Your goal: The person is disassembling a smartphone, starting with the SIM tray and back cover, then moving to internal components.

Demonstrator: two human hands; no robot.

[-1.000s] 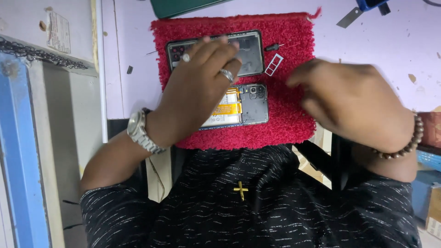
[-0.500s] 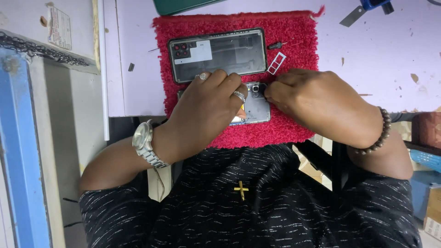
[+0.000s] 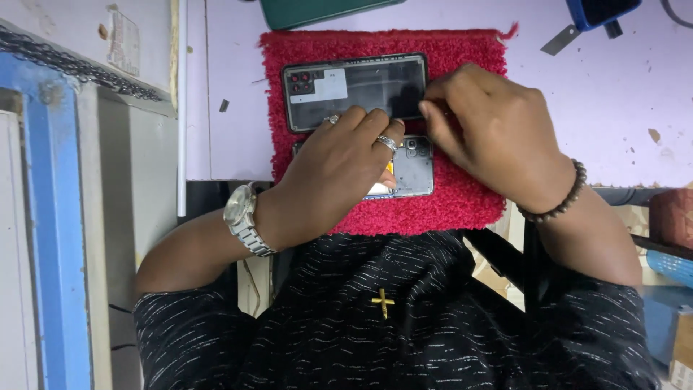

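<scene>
- I see a pale lilac table [image 3: 621,108], speckled with small marks.
- A red shaggy mat [image 3: 462,202] lies on it at the near edge.
- A dark green case [image 3: 317,11] lies beyond the mat.
- A blue object [image 3: 599,11] and a grey metal blade [image 3: 559,41] lie far right.

White rectangular label [image 3: 330,85] stuck on the inside of the dark phone back cover [image 3: 354,90], toward its left end, just right of the red-ringed camera cutouts; cover lies lengthwise on the upper part of the red fuzzy mat [image 3: 462,195]. Yellow label or sticker strip [image 3: 389,168] on the opened phone body [image 3: 413,167] below it, mostly hidden under the left hand [image 3: 339,173]. Pale worn sticker [image 3: 124,42], roughly rectangular with torn edges, on the grey-white surface top left. Bottom right edge: corner of a tan cardboard box [image 3: 682,354], cut off by the frame. No lit screens visible.
</scene>
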